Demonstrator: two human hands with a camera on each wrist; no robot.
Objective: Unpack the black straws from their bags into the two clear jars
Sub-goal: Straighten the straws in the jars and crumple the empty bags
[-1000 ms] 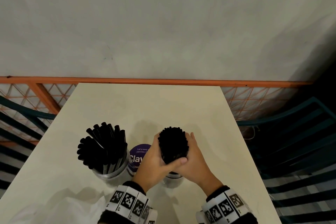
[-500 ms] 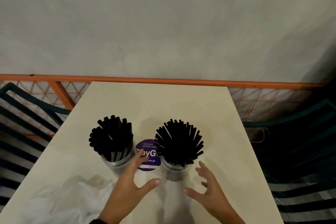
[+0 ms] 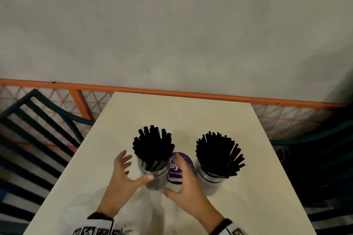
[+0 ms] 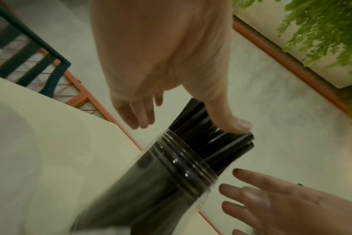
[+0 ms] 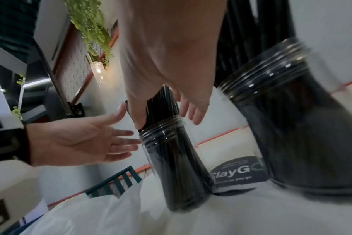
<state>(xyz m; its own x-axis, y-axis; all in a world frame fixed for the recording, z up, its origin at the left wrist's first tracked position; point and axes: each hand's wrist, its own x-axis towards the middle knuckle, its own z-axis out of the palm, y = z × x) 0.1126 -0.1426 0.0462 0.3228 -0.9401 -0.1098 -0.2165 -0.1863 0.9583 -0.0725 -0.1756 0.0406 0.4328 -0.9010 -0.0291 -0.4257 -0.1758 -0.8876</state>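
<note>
Two clear jars stand on the cream table (image 3: 191,116), each full of upright black straws. My hands flank the left jar (image 3: 155,177) (image 4: 171,171) (image 5: 175,159). The left hand (image 3: 132,170) (image 4: 183,120) is open at its left, and the thumb lies against the straws (image 3: 152,145) just above the rim. My right hand (image 3: 177,175) (image 5: 167,116) is open at the jar's right, fingers spread, in the gap between the jars. The right jar (image 3: 210,183) (image 5: 291,127) stands free, its straws (image 3: 219,150) fanned out.
A round purple sticker (image 3: 184,160) (image 5: 237,171) lies on the table between the jars. A crumpled white plastic bag (image 3: 80,213) (image 5: 90,206) lies at the near left edge. Dark slatted chairs (image 3: 34,139) stand on both sides, and an orange railing (image 3: 172,92) runs behind the table.
A second ago both hands gripped the straw bundle in the right jar. They let go, the straws fanned out, and both hands have moved left to either side of the left jar.
</note>
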